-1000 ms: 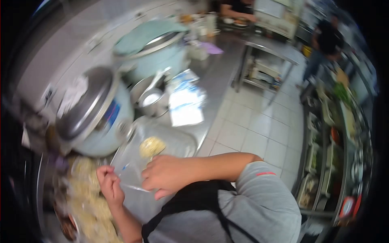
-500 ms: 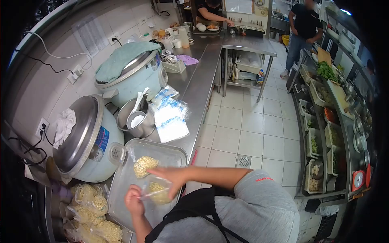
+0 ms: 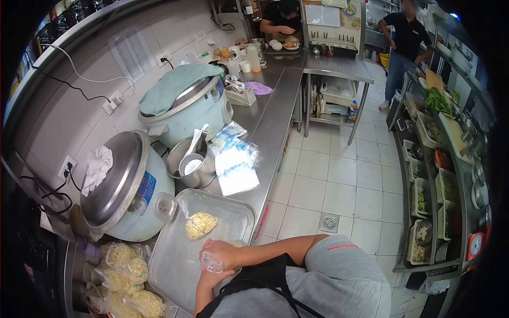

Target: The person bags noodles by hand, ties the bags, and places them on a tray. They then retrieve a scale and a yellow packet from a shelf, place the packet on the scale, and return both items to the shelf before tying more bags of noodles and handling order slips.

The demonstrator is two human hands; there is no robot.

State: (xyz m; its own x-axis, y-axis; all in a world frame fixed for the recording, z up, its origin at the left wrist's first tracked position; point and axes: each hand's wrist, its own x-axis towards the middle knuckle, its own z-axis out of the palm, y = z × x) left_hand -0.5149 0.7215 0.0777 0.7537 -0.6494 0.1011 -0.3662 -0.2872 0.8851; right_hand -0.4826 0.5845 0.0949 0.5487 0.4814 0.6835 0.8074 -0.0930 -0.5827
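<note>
Over the metal tray (image 3: 172,265) my two hands are close together, with crumpled clear plastic of a bag (image 3: 213,263) between them. My right hand (image 3: 225,253) crosses over, its fingers curled round the bag's neck. Below it my left hand (image 3: 212,279) is closed on the same plastic, its fingers partly hidden. A little of the bag's yellow noodles (image 3: 237,244) shows behind my right hand; the rest is covered. Another bag of noodles (image 3: 201,226) lies on the tray just beyond my hands.
Several bagged noodle portions (image 3: 124,273) are piled left of the tray. Two large rice cookers (image 3: 132,196) stand along the wall. A metal pot (image 3: 193,169) with a ladle and a stack of plastic bags (image 3: 236,169) sit behind the tray. Two people are farther back; food shelves (image 3: 424,196) line the right.
My hands have come together, the right one moving across the left at the bag's neck. The noodle bag is now mostly hidden. The view has shifted slightly.
</note>
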